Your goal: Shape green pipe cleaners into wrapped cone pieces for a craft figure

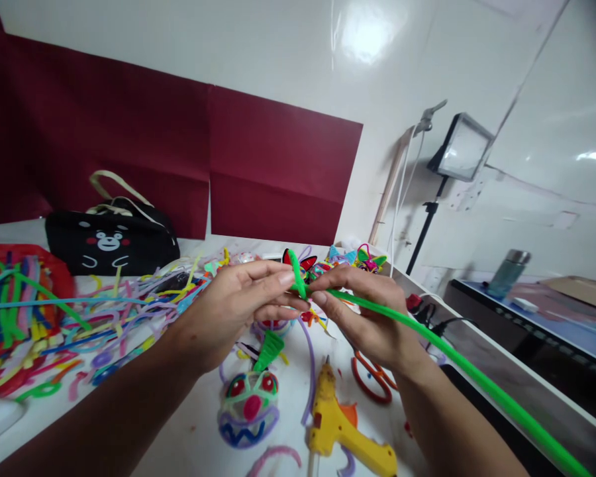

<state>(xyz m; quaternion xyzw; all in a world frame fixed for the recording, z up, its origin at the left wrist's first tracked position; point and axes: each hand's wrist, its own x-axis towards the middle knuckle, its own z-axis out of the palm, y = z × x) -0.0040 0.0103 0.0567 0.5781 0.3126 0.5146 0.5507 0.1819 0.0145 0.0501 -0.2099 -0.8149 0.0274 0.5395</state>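
Between my hands is a bright green pipe cleaner (457, 354), bent upright at its tip and running off past the lower right. My left hand (248, 298) pinches the bent end between thumb and fingers. Close beside it, my right hand (365, 308) pinches the long straight part. Below them on the white table lies a clown-like mask (249, 411) with red eyes, a pink nose and a green piece on top. A yellow glue gun (335, 430) rests to its right, and orange-handled scissors (372, 381) lie under my right forearm.
Many colored pipe cleaners (129, 318) are spread at the left, with a red bag (62, 271) of more. A black bag (112, 245) stands behind. Small colorful figures (370, 258) sit at the back. A raised edge (506, 371) and dark cables (430, 315) are at the right.
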